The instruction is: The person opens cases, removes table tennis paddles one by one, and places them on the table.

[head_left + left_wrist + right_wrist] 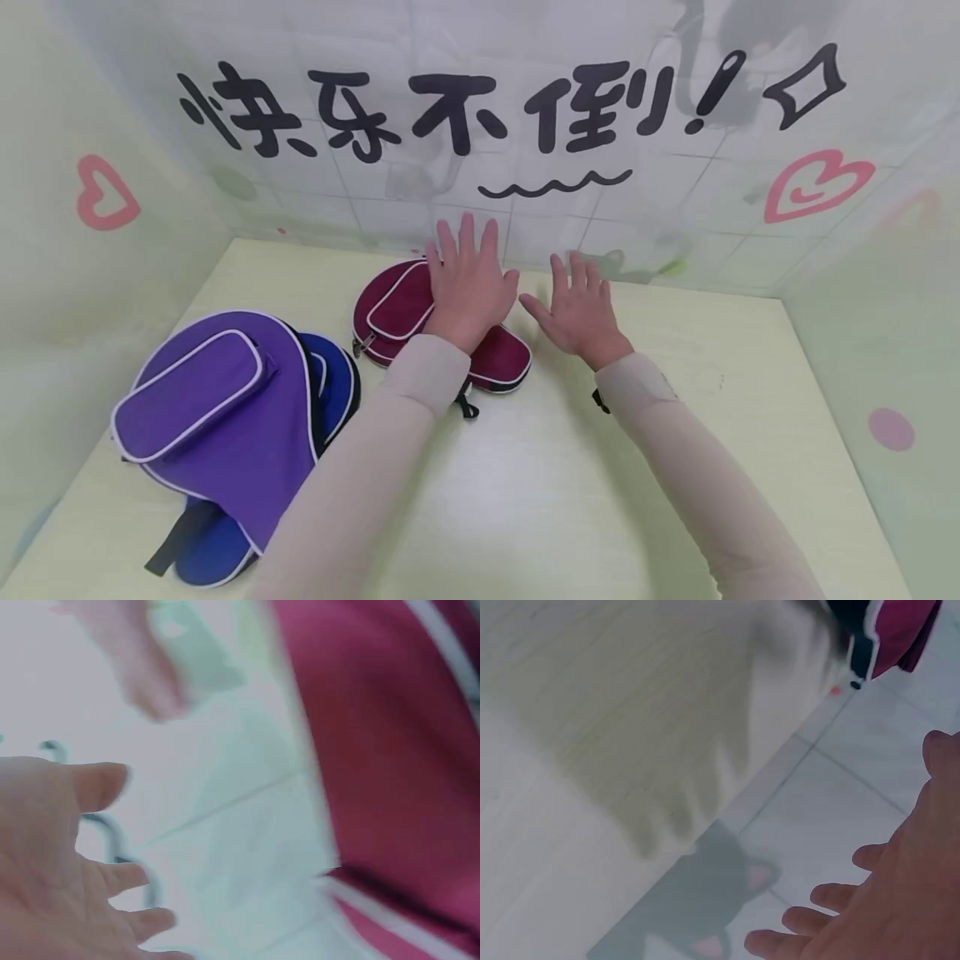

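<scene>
In the head view a maroon table tennis paddle case (397,304) with white piping lies near the back of the table. My left hand (468,287) is above it with fingers spread, hiding part of the case; the left wrist view shows the maroon cloth (382,750) beside the palm (45,870), apart from it. To the right of the case, my right hand (581,312) hovers with straight fingers and holds nothing. At the left a purple paddle case (247,442) rests on a blue one (217,550), which is mostly covered.
A printed wall sheet (465,183) with black lettering stands right behind the table (525,500). Similar sheets close in the left (75,292) and right (885,350) sides. A black strap (183,533) sticks out from the stacked cases.
</scene>
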Action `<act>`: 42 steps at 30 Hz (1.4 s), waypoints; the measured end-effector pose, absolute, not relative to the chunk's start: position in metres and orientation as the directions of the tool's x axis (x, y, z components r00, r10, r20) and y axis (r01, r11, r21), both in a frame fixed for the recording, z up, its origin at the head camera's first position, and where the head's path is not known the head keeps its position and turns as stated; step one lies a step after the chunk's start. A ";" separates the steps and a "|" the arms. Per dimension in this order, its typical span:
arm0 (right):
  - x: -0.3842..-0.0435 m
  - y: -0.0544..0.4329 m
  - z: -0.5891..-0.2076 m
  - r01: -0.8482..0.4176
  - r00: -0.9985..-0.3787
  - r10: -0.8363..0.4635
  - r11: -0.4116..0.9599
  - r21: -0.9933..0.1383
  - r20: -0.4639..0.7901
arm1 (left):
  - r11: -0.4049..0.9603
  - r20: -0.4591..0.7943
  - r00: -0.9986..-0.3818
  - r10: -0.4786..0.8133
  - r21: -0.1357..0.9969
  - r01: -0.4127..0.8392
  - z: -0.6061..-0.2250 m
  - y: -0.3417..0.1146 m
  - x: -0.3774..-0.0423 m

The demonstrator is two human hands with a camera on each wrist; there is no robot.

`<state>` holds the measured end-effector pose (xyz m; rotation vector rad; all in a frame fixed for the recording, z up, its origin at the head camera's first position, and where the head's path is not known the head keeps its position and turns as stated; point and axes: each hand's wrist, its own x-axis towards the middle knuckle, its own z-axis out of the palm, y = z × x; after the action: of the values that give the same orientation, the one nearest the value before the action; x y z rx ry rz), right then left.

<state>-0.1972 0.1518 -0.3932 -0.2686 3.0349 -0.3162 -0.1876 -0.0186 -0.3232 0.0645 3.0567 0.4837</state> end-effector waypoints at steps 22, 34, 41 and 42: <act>-0.130 0.063 -0.373 -0.469 -0.862 -0.506 0.767 -0.438 0.035 | 0.893 0.117 -0.993 -0.004 0.448 0.049 -0.211 -0.174 -0.098; -0.074 0.021 -0.376 -0.521 -0.742 -0.670 0.593 -0.614 -0.017 | 0.888 -0.045 -0.984 -0.172 0.425 -0.174 -0.283 -0.286 -0.069; -0.045 -0.006 -0.384 -0.524 -0.661 -0.750 0.453 -0.721 0.009 | 0.874 -0.148 -0.969 -0.198 0.421 -0.243 -0.307 -0.318 -0.062; -0.042 -0.009 -0.386 -0.526 -0.652 -0.758 0.447 -0.724 0.006 | 0.870 -0.160 -0.968 -0.191 0.429 -0.243 -0.310 -0.321 -0.063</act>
<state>-0.0422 -0.0093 -0.3864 -1.0971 2.3836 -1.0245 -0.0628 -0.3210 -0.3103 -0.3412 2.9283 0.6940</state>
